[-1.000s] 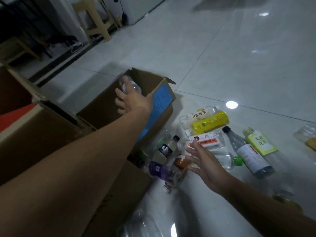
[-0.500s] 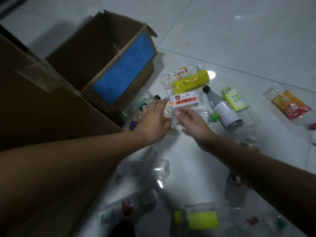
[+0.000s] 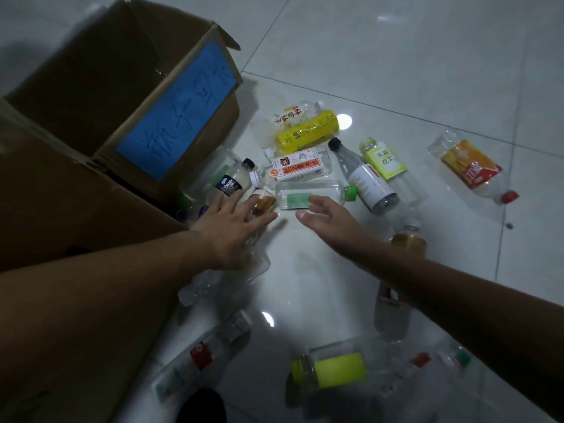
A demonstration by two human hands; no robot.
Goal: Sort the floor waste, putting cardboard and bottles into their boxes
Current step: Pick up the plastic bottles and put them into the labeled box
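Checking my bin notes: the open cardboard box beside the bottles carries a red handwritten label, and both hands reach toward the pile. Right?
Not quite. The head view shows the label on the cardboard box is blue, not red. The left hand and right hand do reach toward the bottles.

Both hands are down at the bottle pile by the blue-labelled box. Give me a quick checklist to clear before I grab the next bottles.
1. Left hand free: ok, fingers spread over the small amber bottle, nothing gripped.
2. Right hand free: ok, open beside the green-capped bottle.
3. Green-capped bottle reachable: ok, it lies on its side on the floor with nothing on top.
4. Box open: ok, flaps up, blue label facing the pile.
5. Room left in the box: cannot tell, the inside is dark.
6. Left fingers touching the amber bottle: cannot tell, that spot is blurred.
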